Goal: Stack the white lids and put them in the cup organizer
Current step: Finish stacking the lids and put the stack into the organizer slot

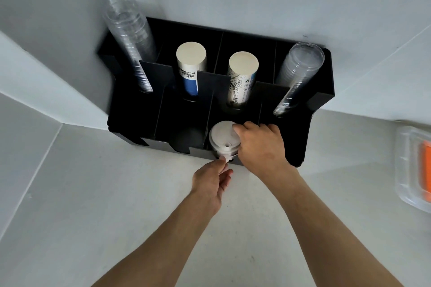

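Note:
A stack of white lids (222, 138) stands in a front compartment of the black cup organizer (130, 109), third slot from the left. My right hand (261, 147) grips the stack's right side and top edge from above. My left hand (211, 182) is just in front of the organizer, its fingertips pinching the bottom of the stack through the front notch. Only the top lid and a little of the stack's side show; how many lids are under it is hidden.
Back slots hold two clear cup stacks (131, 42) (296, 77) and two paper cup stacks (190, 65) (241, 74). The other front slots look empty. A clear plastic box with something orange (417, 168) lies at the right on the white counter. White walls stand close behind.

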